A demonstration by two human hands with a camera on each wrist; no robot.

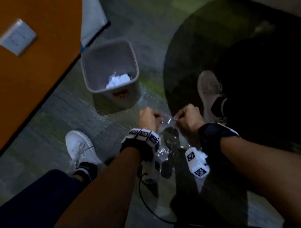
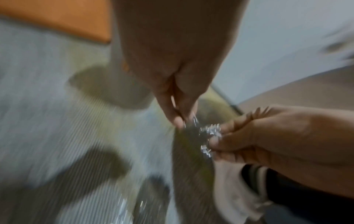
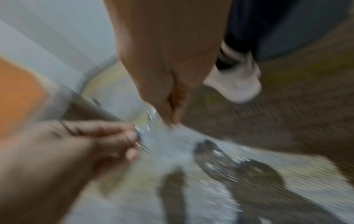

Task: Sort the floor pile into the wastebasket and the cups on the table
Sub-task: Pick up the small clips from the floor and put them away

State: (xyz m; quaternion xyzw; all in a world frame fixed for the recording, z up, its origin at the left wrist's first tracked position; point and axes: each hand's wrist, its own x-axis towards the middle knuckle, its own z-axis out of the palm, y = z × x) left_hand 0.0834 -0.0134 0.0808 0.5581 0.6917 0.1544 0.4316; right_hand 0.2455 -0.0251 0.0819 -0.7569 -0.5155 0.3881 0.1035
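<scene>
A clear crinkly plastic film (image 1: 169, 136) hangs over the floor between my two hands. My left hand (image 1: 149, 119) pinches its left top edge and my right hand (image 1: 185, 118) pinches its right top edge, both a little in front of the grey wastebasket (image 1: 117, 97). Crumpled white paper (image 1: 117, 80) lies inside the basket. In the blurred left wrist view, my left fingertips (image 2: 179, 121) hold the film (image 2: 208, 131) opposite my right hand (image 2: 216, 141). The right wrist view shows my right hand (image 3: 168, 119) and left hand (image 3: 132, 141) gripping the film (image 3: 162, 141).
An orange panel (image 1: 29, 80) with a white wall socket (image 1: 16, 37) stands at the left. My white shoe (image 1: 80, 150) and beige shoe (image 1: 210, 94) flank the hands. A dark round patch (image 1: 234, 66) covers the floor at the right. A black cable (image 1: 146, 198) trails below my wrists.
</scene>
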